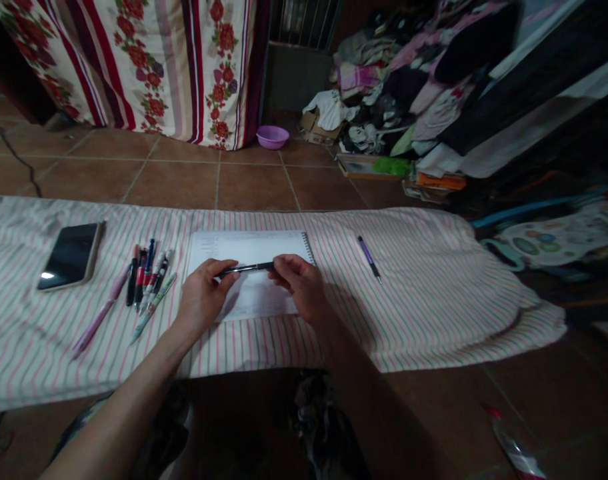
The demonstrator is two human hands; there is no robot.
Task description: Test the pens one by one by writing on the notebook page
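Observation:
A black pen (257, 267) lies level between my two hands, above an open spiral notebook (251, 241) with white pages. My left hand (204, 288) pinches the pen's left end between thumb and fingers. On the other end, the fingertips of my right hand (302, 283) are closed. To the right of the notebook, a purple and black pen (369, 259) rests alone on the striped cloth. Left of the notebook lies a loose group of several pens (147, 277), with a long pink pen-like item (101, 317) beside them.
A dark-screened phone (70, 255) lies on the left of the striped cloth (434, 287). Beyond it are a tiled floor, a floral curtain (174, 67), a purple basin (273, 137) and a heap of clothes (384, 87). A bottle (514, 447) lies at lower right.

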